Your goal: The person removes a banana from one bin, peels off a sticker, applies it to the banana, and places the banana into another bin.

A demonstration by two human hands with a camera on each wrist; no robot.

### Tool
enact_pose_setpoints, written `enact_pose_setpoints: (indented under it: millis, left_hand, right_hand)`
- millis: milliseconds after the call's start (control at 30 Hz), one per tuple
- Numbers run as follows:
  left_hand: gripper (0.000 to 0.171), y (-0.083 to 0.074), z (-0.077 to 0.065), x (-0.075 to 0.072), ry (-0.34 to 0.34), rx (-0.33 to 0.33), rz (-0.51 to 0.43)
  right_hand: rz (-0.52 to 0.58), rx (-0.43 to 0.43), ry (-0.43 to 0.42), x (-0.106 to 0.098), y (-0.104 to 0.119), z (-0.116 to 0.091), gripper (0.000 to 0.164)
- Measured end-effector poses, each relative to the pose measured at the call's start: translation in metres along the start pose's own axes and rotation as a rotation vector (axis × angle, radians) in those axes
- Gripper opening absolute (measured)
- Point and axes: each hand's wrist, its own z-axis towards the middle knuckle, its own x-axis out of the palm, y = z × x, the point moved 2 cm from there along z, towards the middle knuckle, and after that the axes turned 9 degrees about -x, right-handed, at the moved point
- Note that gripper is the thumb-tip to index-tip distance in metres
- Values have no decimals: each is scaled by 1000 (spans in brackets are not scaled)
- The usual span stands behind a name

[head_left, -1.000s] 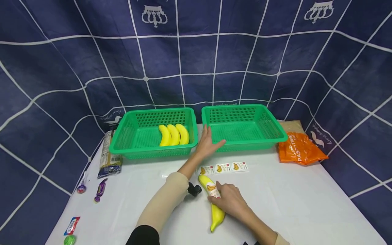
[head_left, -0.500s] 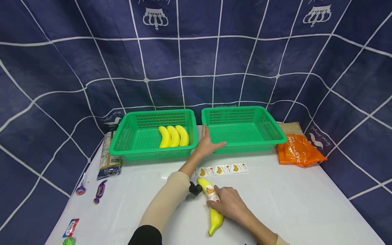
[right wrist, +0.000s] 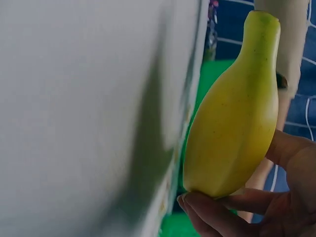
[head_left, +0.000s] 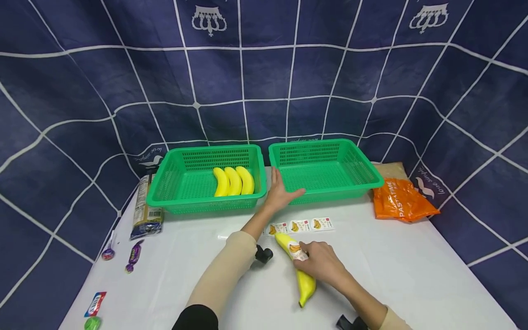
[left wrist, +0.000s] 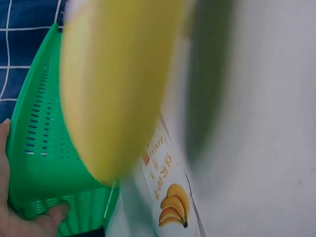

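Observation:
In the head view my right hand (head_left: 323,262) grips a yellow banana (head_left: 306,285) around its middle, thumb on one side and fingers on the other. A banana-print label (head_left: 295,248) sits on its upper part. The right wrist view shows the banana's bare end (right wrist: 232,123) above the white tabletop, casting a shadow. My left hand (head_left: 279,197) is spread at the near left corner of the right green basket (head_left: 326,196). Seen from the left wrist, the thumb (left wrist: 58,213) touches that basket's wall and the other fingers lie along its side. Nothing lies in this basket.
Three bananas (head_left: 234,181) lie in the left green basket (head_left: 202,205). A strip of banana labels (head_left: 299,226) is on the table. An orange pasta bag (head_left: 402,200) stands right, another food packet (head_left: 146,208) left. Candies (head_left: 134,256) and a lollipop (head_left: 108,253) lie at left.
The banana in my right hand has moved slightly right and its near end has risen a little. The right basket has shifted slightly left, with my left hand staying at its corner.

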Motion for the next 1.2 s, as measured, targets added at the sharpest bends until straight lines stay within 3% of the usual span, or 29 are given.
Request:
enact_pose_setpoints:
  millis: [167, 433, 600, 800, 967, 1200]
  left_hand:
    - [119, -2, -1, -1, 16, -2, 9]
    - [117, -1, -3, -5, 38, -19, -31]
    - [118, 0, -1, -4, 22, -16, -23]
    - [121, 2, 3, -2, 14, -14, -28]
    - [123, 3, 4, -1, 27, -23, -42]
    - [121, 3, 4, -2, 33, -33, -52]
  right_hand:
    - [-16, 44, -16, -25, -11, 3, 55]
    - [-75, -24, -21, -76, -21, 19, 57]
    - [-74, -53, 26, -106, -27, 34, 56]
    - [-76, -20, 77, -145, -38, 60, 50]
    - [-107, -14, 67, -175, -51, 85, 53]
    - [-172, -34, 68, -203, -72, 120, 35]
